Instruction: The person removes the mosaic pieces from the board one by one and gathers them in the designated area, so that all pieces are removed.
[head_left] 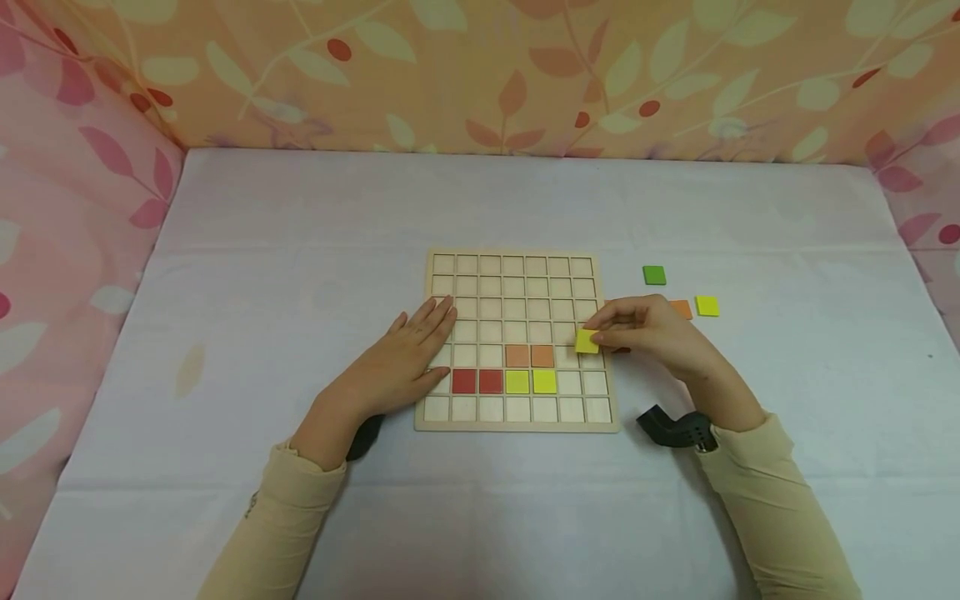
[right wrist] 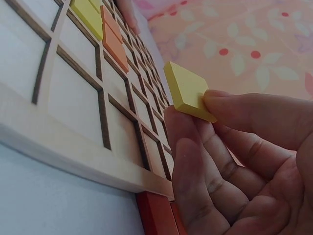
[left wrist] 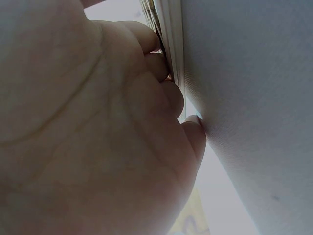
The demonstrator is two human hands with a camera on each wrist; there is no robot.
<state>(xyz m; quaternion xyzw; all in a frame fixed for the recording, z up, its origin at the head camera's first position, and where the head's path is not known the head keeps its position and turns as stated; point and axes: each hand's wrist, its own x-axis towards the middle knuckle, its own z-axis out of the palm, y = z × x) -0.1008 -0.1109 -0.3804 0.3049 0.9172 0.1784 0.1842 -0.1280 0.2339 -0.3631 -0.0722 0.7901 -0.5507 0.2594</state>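
Note:
A wooden grid board point(head_left: 517, 427) lies on the white cloth. Along its left edge rests my left hand point(head_left: 401, 358), palm down with fingers extended; the left wrist view is mostly filled by its palm point(left wrist: 98, 132). Between thumb and fingers, my right hand point(head_left: 663, 333) pinches a yellow square tile point(head_left: 586, 342) above the board's right side. The right wrist view shows this yellow tile point(right wrist: 187, 90) tilted and raised off the grid. Two red tiles point(head_left: 464, 382) and two yellow tiles point(head_left: 517, 382) sit in one row of cells, with two orange tiles point(head_left: 542, 356) just above the yellow pair.
Right of the board lie a green tile point(head_left: 654, 275), a yellow tile point(head_left: 707, 306) and a partly hidden orange tile point(head_left: 681, 309). A red tile point(right wrist: 157, 213) is beside the board's edge, below my right hand. Patterned fabric point(head_left: 495, 75) walls the table's back and sides.

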